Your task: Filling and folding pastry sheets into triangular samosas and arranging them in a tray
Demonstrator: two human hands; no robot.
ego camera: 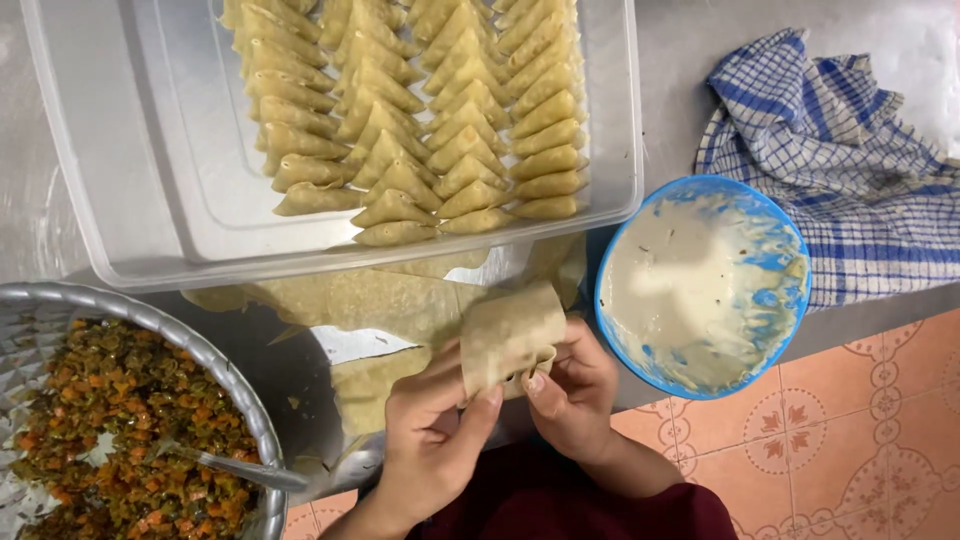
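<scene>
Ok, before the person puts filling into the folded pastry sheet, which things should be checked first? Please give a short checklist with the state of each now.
1. Pastry sheet held by both hands, left hand and right hand: ok.
2. Sheet folded into a cone with an open mouth: ok, the opening shows near the right thumb.
3. Cone tip closed tight: cannot tell, the fingers hide it.
4. Vegetable filling ready in the metal bowl, with a spoon in it: ok.
5. Flour paste in the blue bowl for sealing: ok, some is left.
6. Room in the clear plastic tray for one more folded samosa: ok.
</scene>
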